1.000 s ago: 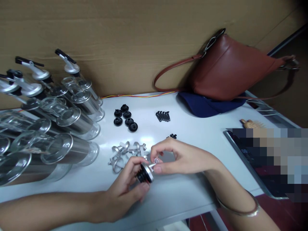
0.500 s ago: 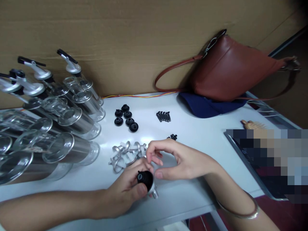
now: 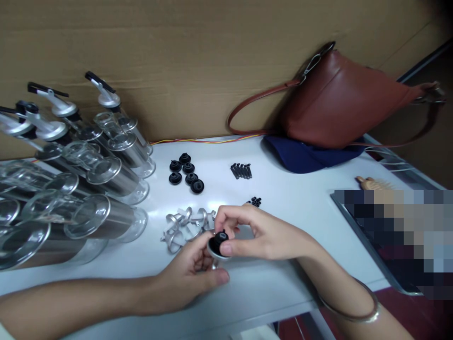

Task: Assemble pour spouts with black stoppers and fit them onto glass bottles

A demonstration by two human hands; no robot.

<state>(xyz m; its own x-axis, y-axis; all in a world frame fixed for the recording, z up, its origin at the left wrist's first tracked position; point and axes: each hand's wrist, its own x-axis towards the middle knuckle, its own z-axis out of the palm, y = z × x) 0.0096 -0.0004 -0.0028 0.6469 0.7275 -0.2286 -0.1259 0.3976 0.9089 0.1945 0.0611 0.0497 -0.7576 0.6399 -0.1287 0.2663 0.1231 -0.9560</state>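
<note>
Both my hands meet over the white table's [image 3: 290, 208] front middle. My left hand [image 3: 189, 276] is closed around a small silver metal cap with a black rubber plug [image 3: 217, 243] on top, holding it from below. My right hand [image 3: 258, 233] pinches the black plug with thumb and fingertips from above. Just behind them lies a pile of silver metal ring parts [image 3: 186, 224]. Several loose black rubber plugs [image 3: 186, 172] sit farther back, with a row of black screws [image 3: 240, 171] and a few small black bits [image 3: 254, 202].
Many glass-and-steel cylinders with pump heads [image 3: 71, 174] lie stacked at the left. A brown leather bag [image 3: 339, 101] on a navy cloth [image 3: 307, 156] stands at the back right against cardboard. A wooden comb [image 3: 368, 183] and a blurred dark device [image 3: 392, 236] lie at the right edge.
My left hand turned the cap so its black plug now faces up instead of toward me. My right hand closed its thumb and fingers onto the plug.
</note>
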